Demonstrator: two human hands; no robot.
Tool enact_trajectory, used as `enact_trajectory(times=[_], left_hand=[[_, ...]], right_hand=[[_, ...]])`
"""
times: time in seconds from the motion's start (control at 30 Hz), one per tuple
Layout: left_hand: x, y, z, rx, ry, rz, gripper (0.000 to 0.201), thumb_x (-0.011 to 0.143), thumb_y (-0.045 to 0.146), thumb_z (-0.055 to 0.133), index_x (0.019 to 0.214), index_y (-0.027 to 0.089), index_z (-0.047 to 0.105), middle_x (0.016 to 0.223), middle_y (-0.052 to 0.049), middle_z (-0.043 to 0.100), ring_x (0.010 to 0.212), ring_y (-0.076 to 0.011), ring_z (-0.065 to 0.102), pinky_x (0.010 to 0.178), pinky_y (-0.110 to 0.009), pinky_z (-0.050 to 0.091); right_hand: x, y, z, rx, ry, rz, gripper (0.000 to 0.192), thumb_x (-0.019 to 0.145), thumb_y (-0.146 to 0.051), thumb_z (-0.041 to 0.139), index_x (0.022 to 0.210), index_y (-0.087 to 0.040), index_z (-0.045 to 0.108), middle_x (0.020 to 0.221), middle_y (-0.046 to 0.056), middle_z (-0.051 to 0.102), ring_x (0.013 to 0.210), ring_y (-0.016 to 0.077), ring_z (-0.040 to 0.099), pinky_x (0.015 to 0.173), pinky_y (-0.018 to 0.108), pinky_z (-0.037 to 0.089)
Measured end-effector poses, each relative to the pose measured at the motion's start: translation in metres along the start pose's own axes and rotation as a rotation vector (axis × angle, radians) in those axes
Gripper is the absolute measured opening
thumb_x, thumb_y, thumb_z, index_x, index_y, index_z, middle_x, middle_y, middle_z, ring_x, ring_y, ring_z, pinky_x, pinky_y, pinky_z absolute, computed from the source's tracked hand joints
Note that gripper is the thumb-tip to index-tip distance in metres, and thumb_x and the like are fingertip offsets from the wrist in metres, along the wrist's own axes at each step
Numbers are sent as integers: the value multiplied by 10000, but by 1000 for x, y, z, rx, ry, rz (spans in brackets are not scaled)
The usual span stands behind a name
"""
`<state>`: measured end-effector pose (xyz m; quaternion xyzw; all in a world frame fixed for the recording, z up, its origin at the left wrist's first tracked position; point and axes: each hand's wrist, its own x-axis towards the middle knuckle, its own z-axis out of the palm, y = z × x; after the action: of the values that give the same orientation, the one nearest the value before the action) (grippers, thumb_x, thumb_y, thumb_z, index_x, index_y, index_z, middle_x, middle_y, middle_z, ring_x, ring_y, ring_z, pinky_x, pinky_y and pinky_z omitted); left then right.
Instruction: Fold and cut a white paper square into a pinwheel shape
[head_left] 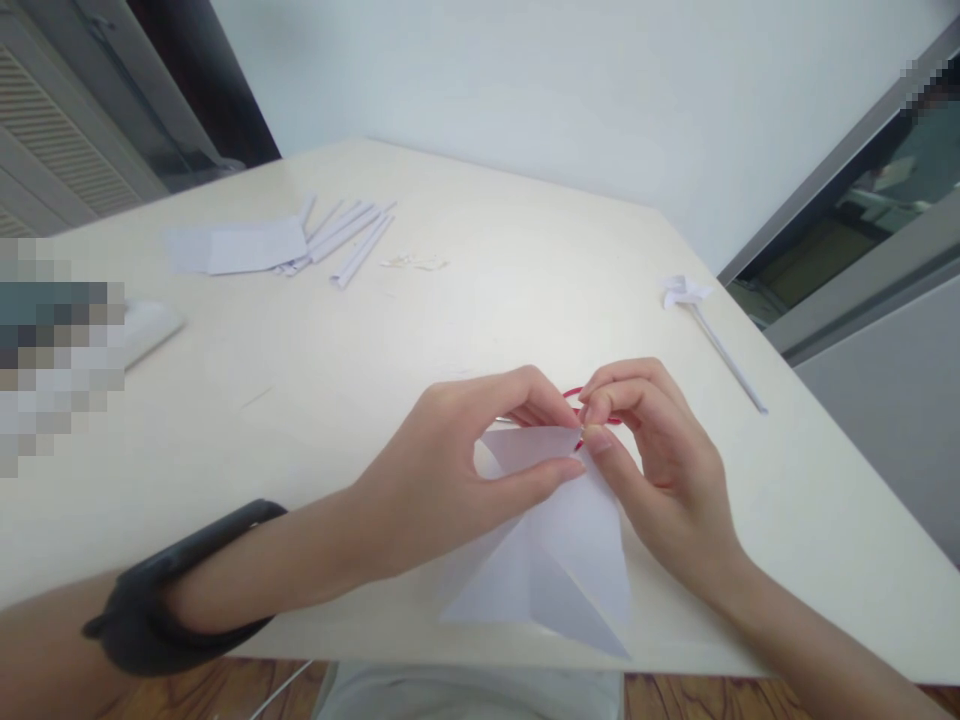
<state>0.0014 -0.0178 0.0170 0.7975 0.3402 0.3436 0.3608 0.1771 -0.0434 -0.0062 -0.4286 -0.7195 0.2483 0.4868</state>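
Note:
A white sheet of paper (577, 530), cut and folded into flaps, is held above the table near its front edge. My left hand (442, 480) grips its upper part between thumb and fingers. At the paper's upper corner, the thumb and fingertips of my right hand (667, 450) are pinched together; any small thing between them is too small to name. Behind the fingertips lie red-handled scissors (574, 392), mostly hidden by both hands.
Rolled paper sticks (360, 245) and paper sheets (259, 245) lie at the back left, beside small scraps (416, 262). A paper pinwheel on a stick (724, 350) rests at the right. A white roll (154, 330) is at the left edge, partly blurred out.

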Motion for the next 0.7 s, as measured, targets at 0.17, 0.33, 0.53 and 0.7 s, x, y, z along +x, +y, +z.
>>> enact_trajectory(times=[0.17, 0.33, 0.53, 0.7], left_hand=[[1, -2, 1, 51, 9, -1, 71, 798, 185, 597, 849, 217, 633, 843, 43, 695, 781, -120, 637, 737, -228, 500], [2, -3, 0, 13, 0, -45, 84, 808, 170, 585, 853, 212, 641, 848, 55, 696, 791, -95, 636, 733, -194, 488], [1, -4, -1, 23, 2, -54, 100, 807, 157, 583, 852, 221, 645, 844, 66, 697, 772, -86, 635, 721, -185, 482], [2, -4, 0, 25, 24, -50, 59, 801, 189, 602, 850, 210, 625, 846, 56, 689, 796, -92, 635, 744, -186, 487]], right_hand=[[1, 1, 2, 10, 11, 0, 81, 849, -143, 541, 851, -217, 575, 923, 44, 504, 907, 194, 514, 764, 346, 447], [1, 1, -1, 59, 14, 2, 80, 842, -141, 572, 856, -212, 605, 922, 40, 511, 892, 184, 520, 770, 343, 448], [2, 2, -3, 76, 9, 9, 102, 825, -123, 602, 862, -214, 629, 930, 39, 523, 910, 187, 532, 784, 348, 451], [3, 1, -3, 60, -7, 11, 81, 830, -123, 602, 848, -196, 632, 925, 40, 528, 900, 178, 535, 776, 338, 447]])
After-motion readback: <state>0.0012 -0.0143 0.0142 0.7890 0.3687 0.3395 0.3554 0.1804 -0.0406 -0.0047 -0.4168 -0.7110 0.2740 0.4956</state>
